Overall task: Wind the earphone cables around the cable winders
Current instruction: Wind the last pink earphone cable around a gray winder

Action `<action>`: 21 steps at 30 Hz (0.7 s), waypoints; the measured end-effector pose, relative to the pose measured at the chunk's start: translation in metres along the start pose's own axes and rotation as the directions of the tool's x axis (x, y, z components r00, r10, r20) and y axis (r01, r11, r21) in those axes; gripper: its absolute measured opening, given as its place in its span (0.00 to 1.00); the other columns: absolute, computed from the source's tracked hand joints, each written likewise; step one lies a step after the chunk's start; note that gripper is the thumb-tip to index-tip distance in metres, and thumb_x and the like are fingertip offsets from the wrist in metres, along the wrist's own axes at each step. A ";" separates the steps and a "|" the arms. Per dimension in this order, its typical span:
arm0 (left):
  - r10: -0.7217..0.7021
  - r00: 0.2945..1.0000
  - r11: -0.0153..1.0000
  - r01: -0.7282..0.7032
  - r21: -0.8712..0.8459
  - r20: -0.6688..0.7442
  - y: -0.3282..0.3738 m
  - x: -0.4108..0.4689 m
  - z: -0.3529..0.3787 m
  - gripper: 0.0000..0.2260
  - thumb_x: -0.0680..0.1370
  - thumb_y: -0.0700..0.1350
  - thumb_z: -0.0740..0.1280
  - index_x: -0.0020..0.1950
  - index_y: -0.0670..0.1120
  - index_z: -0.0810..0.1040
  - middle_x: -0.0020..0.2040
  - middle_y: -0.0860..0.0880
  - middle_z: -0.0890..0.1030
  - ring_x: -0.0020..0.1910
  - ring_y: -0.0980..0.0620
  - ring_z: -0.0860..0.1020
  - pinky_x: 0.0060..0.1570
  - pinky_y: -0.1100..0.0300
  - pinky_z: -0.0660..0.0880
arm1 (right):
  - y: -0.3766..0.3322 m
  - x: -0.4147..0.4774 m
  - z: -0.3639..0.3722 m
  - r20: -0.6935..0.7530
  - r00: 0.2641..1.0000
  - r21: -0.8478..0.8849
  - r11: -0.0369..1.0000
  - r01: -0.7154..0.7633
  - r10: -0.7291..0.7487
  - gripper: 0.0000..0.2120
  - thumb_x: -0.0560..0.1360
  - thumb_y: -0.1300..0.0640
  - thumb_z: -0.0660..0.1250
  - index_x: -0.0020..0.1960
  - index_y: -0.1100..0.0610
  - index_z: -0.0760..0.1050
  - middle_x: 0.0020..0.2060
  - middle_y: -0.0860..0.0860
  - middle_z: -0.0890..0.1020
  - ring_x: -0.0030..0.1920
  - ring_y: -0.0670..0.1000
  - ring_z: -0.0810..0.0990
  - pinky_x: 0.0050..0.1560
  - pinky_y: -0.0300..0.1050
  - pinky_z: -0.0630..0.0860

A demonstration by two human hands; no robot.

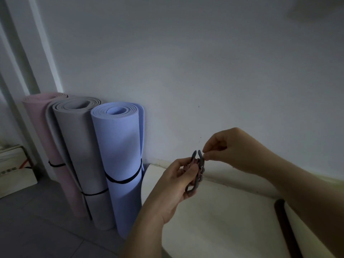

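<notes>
1. The cable winder (201, 170) is showing dark grey.
2. The table (223, 211) is looking plain cream.
3. The pink mat (42, 127), the grey mat (78, 146) and the lavender mat (121, 146) are each wearing a black band.
4. The floor (37, 229) is showing grey tiles.

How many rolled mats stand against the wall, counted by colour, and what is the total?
Pink mat: 1
Grey mat: 1
Blue mat: 1
Total: 3
</notes>
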State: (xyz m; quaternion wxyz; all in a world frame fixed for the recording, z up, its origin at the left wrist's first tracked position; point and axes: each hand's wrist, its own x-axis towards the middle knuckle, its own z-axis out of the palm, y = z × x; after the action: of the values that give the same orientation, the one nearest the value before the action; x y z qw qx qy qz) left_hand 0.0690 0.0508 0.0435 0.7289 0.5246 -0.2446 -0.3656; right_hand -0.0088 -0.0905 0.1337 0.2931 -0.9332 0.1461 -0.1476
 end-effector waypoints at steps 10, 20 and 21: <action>-0.068 0.994 0.930 0.033 -0.367 -0.084 0.001 0.004 0.000 0.06 0.79 0.46 0.64 0.50 0.45 0.78 0.32 0.51 0.80 0.35 0.56 0.79 0.43 0.58 0.77 | -0.016 -0.027 0.042 -0.193 0.921 -0.155 0.937 0.312 -0.339 0.05 0.72 0.64 0.69 0.43 0.56 0.82 0.24 0.32 0.73 0.30 0.31 0.74 0.33 0.24 0.67; -0.105 0.988 0.798 0.018 -0.602 -0.110 0.003 0.005 -0.006 0.08 0.72 0.42 0.68 0.49 0.43 0.79 0.40 0.47 0.80 0.36 0.54 0.79 0.38 0.61 0.80 | 0.005 -0.036 0.071 -0.026 0.848 -0.490 0.746 0.451 -0.530 0.17 0.66 0.72 0.69 0.50 0.54 0.79 0.37 0.47 0.81 0.30 0.49 0.72 0.29 0.45 0.72; -0.109 0.989 0.791 0.026 -0.611 -0.098 0.005 0.003 -0.007 0.08 0.69 0.42 0.68 0.47 0.43 0.79 0.39 0.47 0.79 0.35 0.54 0.79 0.37 0.61 0.79 | 0.005 -0.036 0.072 -0.019 0.848 -0.486 0.746 0.455 -0.530 0.18 0.66 0.72 0.69 0.50 0.54 0.79 0.38 0.47 0.81 0.30 0.49 0.73 0.30 0.45 0.73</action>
State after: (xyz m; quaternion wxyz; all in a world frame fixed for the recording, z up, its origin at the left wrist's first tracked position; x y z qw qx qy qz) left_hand 0.0774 0.0531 0.0462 0.8593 0.2936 -0.0478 -0.4161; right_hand -0.0170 -0.0453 0.0669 -0.0003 -0.9661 -0.0527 -0.2529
